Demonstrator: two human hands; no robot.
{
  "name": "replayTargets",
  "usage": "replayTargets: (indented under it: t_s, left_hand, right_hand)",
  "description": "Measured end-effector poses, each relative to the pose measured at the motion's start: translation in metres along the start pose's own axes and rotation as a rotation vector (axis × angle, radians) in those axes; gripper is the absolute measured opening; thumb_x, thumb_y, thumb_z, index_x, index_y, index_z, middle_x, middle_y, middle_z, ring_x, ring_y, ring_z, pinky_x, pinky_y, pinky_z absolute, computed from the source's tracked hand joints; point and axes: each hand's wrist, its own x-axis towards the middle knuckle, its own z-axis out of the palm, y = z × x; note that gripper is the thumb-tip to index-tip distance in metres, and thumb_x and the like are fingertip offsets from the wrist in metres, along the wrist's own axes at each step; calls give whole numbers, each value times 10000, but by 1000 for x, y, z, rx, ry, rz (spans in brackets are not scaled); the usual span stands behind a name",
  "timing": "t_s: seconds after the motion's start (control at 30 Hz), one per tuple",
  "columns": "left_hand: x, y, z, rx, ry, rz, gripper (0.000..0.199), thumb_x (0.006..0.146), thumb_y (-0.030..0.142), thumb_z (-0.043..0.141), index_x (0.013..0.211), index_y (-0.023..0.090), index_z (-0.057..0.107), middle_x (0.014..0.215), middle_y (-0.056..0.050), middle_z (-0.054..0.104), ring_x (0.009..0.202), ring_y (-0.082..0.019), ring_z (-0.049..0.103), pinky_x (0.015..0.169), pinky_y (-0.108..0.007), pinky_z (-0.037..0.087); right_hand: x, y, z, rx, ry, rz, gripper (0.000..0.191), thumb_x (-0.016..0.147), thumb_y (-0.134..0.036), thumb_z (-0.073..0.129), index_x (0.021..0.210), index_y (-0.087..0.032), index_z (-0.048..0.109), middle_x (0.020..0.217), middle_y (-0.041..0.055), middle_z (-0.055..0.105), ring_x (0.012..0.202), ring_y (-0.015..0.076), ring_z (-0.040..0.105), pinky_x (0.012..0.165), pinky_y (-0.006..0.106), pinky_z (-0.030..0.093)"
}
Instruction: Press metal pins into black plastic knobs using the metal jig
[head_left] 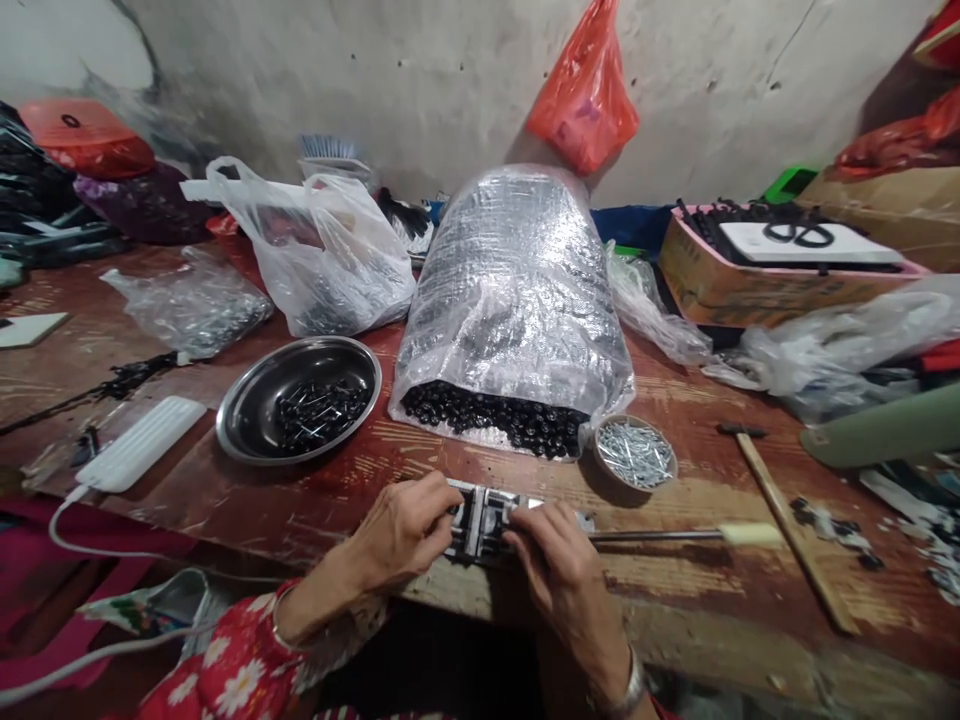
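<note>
A small metal fixture with black slots (474,520) lies at the table's front edge. My left hand (409,525) rests at its left end, thumb and fingers pinched together; whatever is between them is hidden. Over the right end, my right hand (559,550) has its fingers curled in and touching the fixture, and I cannot make out what they grip. Behind the hands, a clear woven bag (517,290) spills black round parts (502,420) from its mouth. To the left stands a steel bowl (232,425) holding black pieces with metal pins (319,412). A small tub (637,487) of silvery nails or screws (636,452) is at the right.
A rod with a pale handle (750,535) lies right of the fixture, then a hammer (795,540). At the left is a white power strip (141,443) with its cord. Plastic bags (322,250), a filled box (720,285) and a green cylinder (885,425) surround the work spot.
</note>
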Motion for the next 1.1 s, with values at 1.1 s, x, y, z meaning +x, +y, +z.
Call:
replayTargets:
  t_s: [1.1]
  left_hand:
    - [11,-7,1,19,-119,-219,231,852,158,595,1013,213,752,950,-21,549,775,-137,593,733,-259,470]
  right_hand:
    - [15,3,22,-76,41,74,113,1008,-306,608,930,-242,658,851,24,652,827,216,492,751,354,365]
